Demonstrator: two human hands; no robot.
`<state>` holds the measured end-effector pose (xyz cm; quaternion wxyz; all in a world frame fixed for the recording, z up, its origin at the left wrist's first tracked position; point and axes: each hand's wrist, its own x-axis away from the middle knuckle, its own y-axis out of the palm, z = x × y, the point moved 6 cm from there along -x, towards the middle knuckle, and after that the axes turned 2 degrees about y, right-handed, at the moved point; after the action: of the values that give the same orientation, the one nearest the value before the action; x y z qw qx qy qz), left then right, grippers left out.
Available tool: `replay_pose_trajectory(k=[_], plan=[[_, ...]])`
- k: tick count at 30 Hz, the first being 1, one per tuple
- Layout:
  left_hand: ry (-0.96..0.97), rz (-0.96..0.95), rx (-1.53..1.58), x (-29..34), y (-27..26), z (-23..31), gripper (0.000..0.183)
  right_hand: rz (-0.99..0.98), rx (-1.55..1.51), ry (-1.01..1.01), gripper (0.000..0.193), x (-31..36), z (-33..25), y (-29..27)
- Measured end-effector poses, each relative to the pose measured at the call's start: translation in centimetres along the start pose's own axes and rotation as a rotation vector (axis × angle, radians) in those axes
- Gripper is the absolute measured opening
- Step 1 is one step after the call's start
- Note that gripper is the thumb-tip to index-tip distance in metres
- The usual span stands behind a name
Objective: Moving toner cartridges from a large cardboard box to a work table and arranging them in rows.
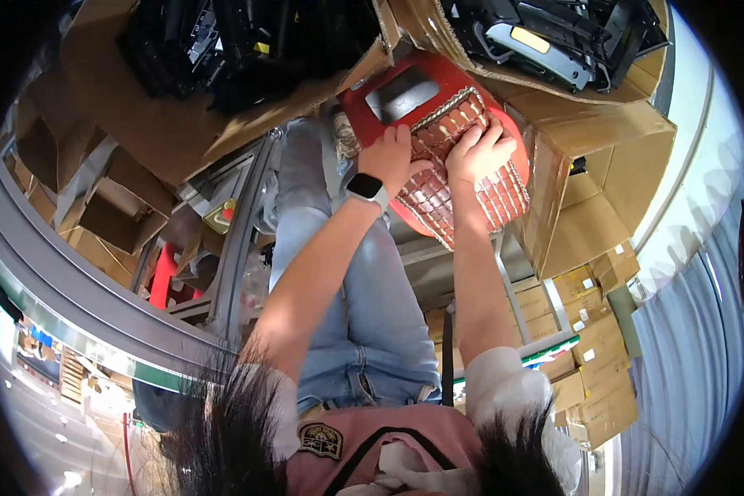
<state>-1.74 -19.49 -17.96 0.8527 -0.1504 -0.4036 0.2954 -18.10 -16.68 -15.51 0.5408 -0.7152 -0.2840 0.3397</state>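
A reddish-brown seat mat (pixel 503 192) of small tiles strung with pale cord lies tilted over a red plastic stool seat (pixel 372 116). At the mat's left edge my left hand (pixel 388 163), with a watch on its wrist, has its fingers curled and its thumb on the tiles. My right hand (pixel 476 155) grips the mat near its upper right part, fingers bent over it. Beneath the mat, the fingertips' exact hold is partly hidden. A grey rectangular area (pixel 402 93) shows on the stool above the mat.
Cardboard boxes with black plastic parts stand at the far left (pixel 215 136) and far right (pixel 628 91). An open carton (pixel 603 190) sits right of the stool. Metal frame rails (pixel 244 231) run along my left. Stacked cartons (pixel 599 364) stand to the lower right, beside a blue-grey curtain (pixel 686 347).
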Motion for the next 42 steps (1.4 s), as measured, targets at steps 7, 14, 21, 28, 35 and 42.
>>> replay_pose_trajectory(k=[7, 14, 21, 28, 35, 42], plan=[[0.124, 0.065, -0.003, 0.9, -2.0, -0.4, 0.061, -0.033, 0.037, -0.064, 0.029, -0.2, -0.7, 0.0], [0.17, 0.541, 0.257, 2.8, -10.9, -6.5, 0.036, -0.066, -0.254, -0.143, 0.03, -4.0, -9.0, -4.3], [-0.16, 0.884, 0.261, 0.5, -16.2, -19.2, 0.03, -0.811, -0.645, -0.263, 0.027, -3.5, -28.8, 8.2], [-0.467, 0.653, 0.153, -8.2, -16.7, -30.0, 0.057, -1.243, -0.263, 0.186, 0.049, -1.4, -23.9, 30.9], [-0.489, 0.502, -0.214, -12.9, -16.3, -34.4, 0.093, -1.408, -0.093, 0.012, 0.066, 5.1, -29.2, 34.6], [-0.412, 0.668, 0.063, -13.0, -18.4, -33.1, 0.096, -0.947, -0.114, 0.182, 0.097, 5.5, -28.9, 34.8]])
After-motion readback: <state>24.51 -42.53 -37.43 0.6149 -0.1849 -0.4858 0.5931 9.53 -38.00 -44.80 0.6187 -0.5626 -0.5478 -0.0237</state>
